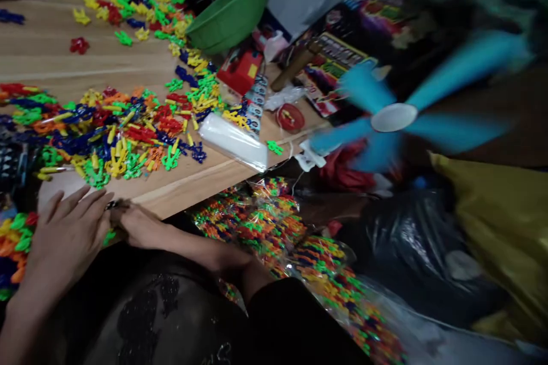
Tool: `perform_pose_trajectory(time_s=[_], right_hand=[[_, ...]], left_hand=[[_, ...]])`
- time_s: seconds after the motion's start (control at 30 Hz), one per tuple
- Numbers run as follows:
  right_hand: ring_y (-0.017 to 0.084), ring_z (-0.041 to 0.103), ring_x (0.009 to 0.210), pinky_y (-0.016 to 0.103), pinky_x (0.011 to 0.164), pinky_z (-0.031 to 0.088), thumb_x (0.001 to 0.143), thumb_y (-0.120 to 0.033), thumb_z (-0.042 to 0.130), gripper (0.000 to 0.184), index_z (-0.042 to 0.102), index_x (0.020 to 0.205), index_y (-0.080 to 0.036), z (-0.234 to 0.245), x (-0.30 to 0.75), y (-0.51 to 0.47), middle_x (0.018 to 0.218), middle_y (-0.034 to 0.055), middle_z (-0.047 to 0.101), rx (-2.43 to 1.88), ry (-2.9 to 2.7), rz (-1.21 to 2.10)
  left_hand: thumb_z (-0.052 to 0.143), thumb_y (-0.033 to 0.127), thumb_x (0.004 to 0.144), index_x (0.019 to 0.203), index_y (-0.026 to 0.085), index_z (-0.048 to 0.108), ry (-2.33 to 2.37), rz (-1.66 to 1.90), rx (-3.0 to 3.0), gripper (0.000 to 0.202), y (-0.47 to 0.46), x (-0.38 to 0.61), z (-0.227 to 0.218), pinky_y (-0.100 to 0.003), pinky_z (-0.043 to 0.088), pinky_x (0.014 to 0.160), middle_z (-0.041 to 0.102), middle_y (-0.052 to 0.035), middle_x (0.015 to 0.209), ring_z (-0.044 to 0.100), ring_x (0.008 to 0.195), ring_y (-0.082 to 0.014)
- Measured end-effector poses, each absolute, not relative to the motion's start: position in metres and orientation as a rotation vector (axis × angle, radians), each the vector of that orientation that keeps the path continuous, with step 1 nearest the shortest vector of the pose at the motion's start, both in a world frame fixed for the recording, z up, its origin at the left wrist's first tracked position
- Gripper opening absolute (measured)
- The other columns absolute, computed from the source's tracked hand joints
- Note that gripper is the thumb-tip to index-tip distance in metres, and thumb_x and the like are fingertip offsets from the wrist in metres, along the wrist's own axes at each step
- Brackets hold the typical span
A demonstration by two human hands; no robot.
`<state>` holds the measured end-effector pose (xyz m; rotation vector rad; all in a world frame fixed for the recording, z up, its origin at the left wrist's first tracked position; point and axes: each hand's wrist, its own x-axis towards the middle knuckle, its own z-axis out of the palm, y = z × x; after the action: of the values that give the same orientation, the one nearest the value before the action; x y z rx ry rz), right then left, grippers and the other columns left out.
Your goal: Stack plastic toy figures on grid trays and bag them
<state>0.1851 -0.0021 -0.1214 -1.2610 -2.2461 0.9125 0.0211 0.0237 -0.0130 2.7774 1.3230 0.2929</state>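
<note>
My left hand (68, 234) lies at the near edge of the wooden table (51, 51), fingers stretched out and pointing right, over a clear plastic bag whose outline is hard to see. My right hand (135, 222) is beside it, knuckles up, fingers curled at the table edge on something small I cannot make out. A green plastic piece (109, 236) shows between the two hands. Just beyond them spreads a heap of small coloured plastic toy pieces (115, 137).
A green basin (231, 11) stands at the table's far side, with a stack of clear bags (235, 140) and a red tape roll (290, 118) near the right edge. A spinning blue fan (394, 117) is to the right. Bags of packed pieces (274, 222) lie below.
</note>
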Motion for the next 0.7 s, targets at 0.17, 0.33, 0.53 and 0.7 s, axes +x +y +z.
perform_pose_trajectory(time_s=[0.17,0.33,0.53,0.7], right_hand=[[0.021,0.062,0.126,0.037,0.115,0.050,0.105,-0.015,0.059,0.018,0.067,0.122,-0.014,-0.111,0.249,0.011,0.126,0.0133,0.071,-1.094,-2.127,0.789],[0.018,0.069,0.111,0.032,0.100,0.055,0.102,-0.028,0.066,0.013,0.073,0.111,-0.022,-0.088,0.376,0.051,0.116,0.0060,0.075,-1.362,-1.597,0.614],[0.016,0.066,0.101,0.029,0.098,0.054,0.092,-0.023,0.059,0.024,0.065,0.114,-0.014,-0.044,0.549,0.156,0.114,0.0086,0.074,-1.675,-0.847,0.196],[0.022,0.064,0.114,0.034,0.106,0.050,0.092,-0.024,0.057,0.037,0.056,0.125,-0.006,-0.035,0.673,0.231,0.124,0.0195,0.068,-1.849,-0.493,-0.064]], left_hand=[[0.029,0.038,0.101,0.125,0.018,0.074,1.187,0.328,2.788,0.055,0.030,0.011,-0.018,-0.077,0.037,0.120,0.077,-0.0212,0.133,0.063,0.136,-0.0508],[0.047,0.043,0.100,0.162,0.049,0.043,1.229,0.731,2.644,0.063,0.019,0.032,-0.020,-0.086,0.009,0.128,0.053,-0.0023,0.166,0.041,0.156,-0.0506],[0.057,0.024,0.102,0.161,0.046,0.045,0.647,0.840,2.525,0.064,0.009,0.140,-0.052,-0.040,0.057,0.120,0.070,0.0040,0.149,0.068,0.138,-0.0234],[0.049,0.015,0.103,0.158,0.030,0.053,0.337,0.790,2.546,0.058,0.028,0.218,-0.100,-0.032,0.057,0.115,0.071,-0.0036,0.148,0.068,0.138,-0.0197]])
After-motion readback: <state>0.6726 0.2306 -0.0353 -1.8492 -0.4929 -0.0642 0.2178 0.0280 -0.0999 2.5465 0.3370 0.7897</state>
